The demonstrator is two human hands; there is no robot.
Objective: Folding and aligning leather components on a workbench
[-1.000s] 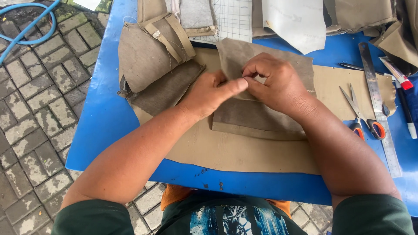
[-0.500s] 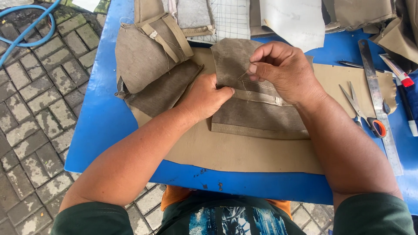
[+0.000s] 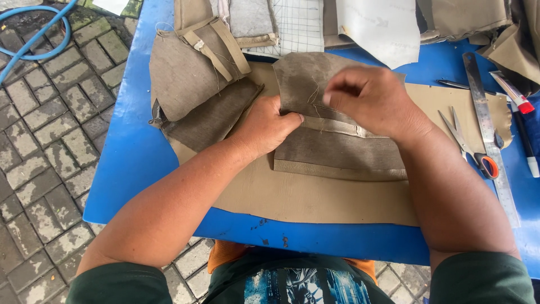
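Blue surface [image 3: 129, 169], head view, places taken from the khaki fabric panel [image 3: 337, 149] lying mid-surface on a tan sheet [image 3: 315, 200]: far left, a strapped fabric piece [image 3: 191, 73]; at the panel's left edge, left hand [image 3: 264, 126], grip pressed together, knuckles down on the cloth; over its raised upper flap, right hand [image 3: 371, 101], grip pinching the flap's edge; right of the panel, scissors [image 3: 469, 146], then a metal ruler [image 3: 489, 135]

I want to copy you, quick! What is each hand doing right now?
Left hand: closed, pressing down on the grey-brown fabric piece.
Right hand: fingers pinched together at the raised flap of the same piece.
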